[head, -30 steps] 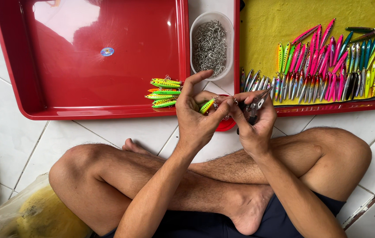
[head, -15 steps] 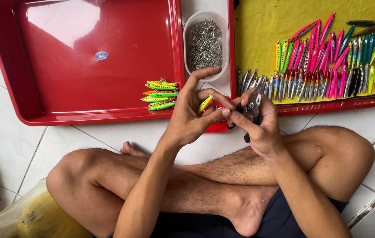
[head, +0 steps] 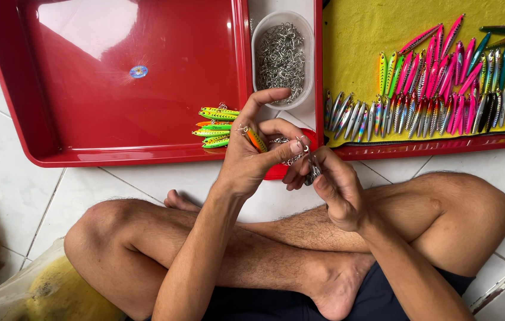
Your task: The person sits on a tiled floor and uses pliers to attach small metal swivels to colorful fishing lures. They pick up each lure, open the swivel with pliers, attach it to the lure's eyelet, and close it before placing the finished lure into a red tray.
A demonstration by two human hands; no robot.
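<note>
My left hand [head: 251, 156] pinches a small orange and green fishing lure [head: 256, 141] between thumb and fingers, with a bit of metal ring or hook hanging by it. My right hand [head: 330, 183] grips a small dark pair of pliers [head: 313, 170], its tip close against the lure's metal end. Both hands hover over my crossed legs at the front edge of the trays. A small pile of finished green and orange lures [head: 214, 126] lies in the red tray [head: 38, 119] just left of my left hand.
A white oval tub of metal rings and hooks [head: 281, 56] stands between the trays. The right tray holds a yellow mat [head: 359, 35] with several rows of pink, silver, green and yellow lures [head: 436, 95]. A plastic bag [head: 44, 291] lies at lower left on white tiles.
My hands have drifted slightly right and lower in the frame. The lure has turned in my left fingers, and the pliers now meet its end.
</note>
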